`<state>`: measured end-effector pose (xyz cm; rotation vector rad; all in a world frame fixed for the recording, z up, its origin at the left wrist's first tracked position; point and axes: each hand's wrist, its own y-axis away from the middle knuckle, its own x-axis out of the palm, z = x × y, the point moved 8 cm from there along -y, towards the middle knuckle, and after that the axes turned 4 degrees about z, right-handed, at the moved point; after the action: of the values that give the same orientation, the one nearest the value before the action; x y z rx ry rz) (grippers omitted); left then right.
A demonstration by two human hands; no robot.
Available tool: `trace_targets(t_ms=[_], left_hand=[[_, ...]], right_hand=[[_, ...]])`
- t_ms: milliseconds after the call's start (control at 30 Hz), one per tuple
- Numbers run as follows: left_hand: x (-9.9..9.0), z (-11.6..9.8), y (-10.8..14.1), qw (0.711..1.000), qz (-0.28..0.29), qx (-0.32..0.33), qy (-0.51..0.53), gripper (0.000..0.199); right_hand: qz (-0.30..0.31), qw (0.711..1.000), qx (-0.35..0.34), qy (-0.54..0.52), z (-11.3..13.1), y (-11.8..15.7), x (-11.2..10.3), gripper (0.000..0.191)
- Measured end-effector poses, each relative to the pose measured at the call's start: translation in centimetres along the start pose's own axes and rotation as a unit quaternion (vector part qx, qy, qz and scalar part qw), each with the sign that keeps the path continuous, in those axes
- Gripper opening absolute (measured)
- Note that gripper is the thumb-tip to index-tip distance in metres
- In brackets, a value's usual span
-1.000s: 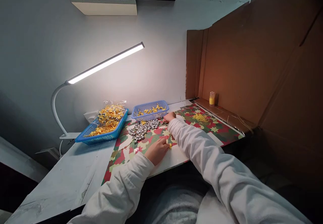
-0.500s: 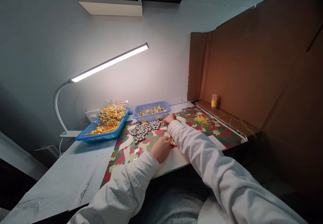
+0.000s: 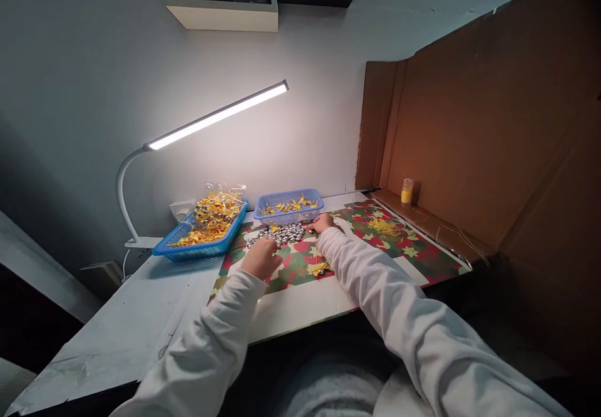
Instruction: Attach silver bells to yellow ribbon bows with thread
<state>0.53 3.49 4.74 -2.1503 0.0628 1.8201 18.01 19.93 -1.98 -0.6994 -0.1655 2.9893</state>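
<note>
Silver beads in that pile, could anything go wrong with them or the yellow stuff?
Maybe! The left hand is close to the loose silver beads, so a bump could scatter them. The right sleeve lies beside a yellow petal-like piece and might brush it away. The yellow strands, heaped loosely, could tangle.

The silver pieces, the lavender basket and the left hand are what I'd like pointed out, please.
Silver pieces (image 3: 290,234): head view, middle of the pile.
Lavender basket (image 3: 288,218): head view, front wall.
Left hand (image 3: 260,258): head view, back of the hand.
</note>
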Motion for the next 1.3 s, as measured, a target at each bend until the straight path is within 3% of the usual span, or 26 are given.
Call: trace_targets(t_ms=[100, 167, 267, 367, 467, 533, 667, 800, 900, 1067, 1133, 1200, 1300], left_hand=[[-0.2, 6.5, 0.3, 0.994, 0.042, -0.086, -0.044, 0.014], [0.4, 8.8, 0.8, 0.991, 0.065, -0.105, -0.044, 0.022], [1.4, 9.6, 1.2, 0.993, 0.068, -0.09, -0.017, 0.028], [0.9, 9.8, 0.8, 0.995, 0.056, -0.082, 0.027, 0.028], [-2.6, 10.8, -0.4, 0.988, 0.0, -0.104, 0.118, 0.02], [-5.5, 10.8, -1.3, 0.966, -0.041, -0.099, 0.235, 0.015], [-8.7, 8.0, -2.7, 0.908, -0.01, -0.061, 0.415, 0.025], [-8.2, 3.0, -2.9, 0.87, 0.09, 0.004, 0.485, 0.032], [-6.9, 0.9, -2.8, 0.851, 0.131, 0.017, 0.508, 0.03], [-4.6, -0.9, -3.3, 0.836, 0.161, 0.019, 0.524, 0.024], [-3.9, -1.6, -3.8, 0.848, 0.155, 0.03, 0.506, 0.022], [-3.3, -2.4, -4.3, 0.889, 0.121, 0.041, 0.44, 0.019], [-3.2, -3.6, -4.6, 0.966, -0.013, 0.039, 0.257, 0.012]], right_hand=[[-0.01, 0.999, 0.043, 0.029, -0.1, 0.4, -0.5, 0.032], [-0.007, 0.998, 0.049, 0.037, 0.4, 0.6, -0.9, 0.03], [-0.004, 0.999, 0.033, 0.041, 1.7, 1.1, -1.9, 0.026], [-0.01, 0.999, -0.006, 0.036, 3.5, 1.7, -3.5, 0.016], [-0.011, 0.997, -0.067, 0.025, 6.0, 2.8, -4.7, 0.005], [0.002, 0.986, -0.168, 0.012, 8.7, 4.0, -4.7, 0.004], [0.056, 0.95, -0.307, 0.006, 13.0, 7.3, -2.6, 0.031], [0.0, 0.929, -0.367, 0.043, 15.1, 10.2, -2.0, 0.07], [-0.053, 0.927, -0.363, 0.073, 14.8, 11.3, -3.0, 0.059], [-0.1, 0.924, -0.343, 0.133, 11.9, 11.5, -5.5, 0.008], [-0.105, 0.93, -0.321, 0.144, 10.2, 11.3, -6.3, 0.011], [-0.115, 0.937, -0.291, 0.157, 8.7, 11.1, -7.0, 0.013], [-0.133, 0.94, -0.252, 0.189, 7.4, 11.2, -7.5, 0.014]])
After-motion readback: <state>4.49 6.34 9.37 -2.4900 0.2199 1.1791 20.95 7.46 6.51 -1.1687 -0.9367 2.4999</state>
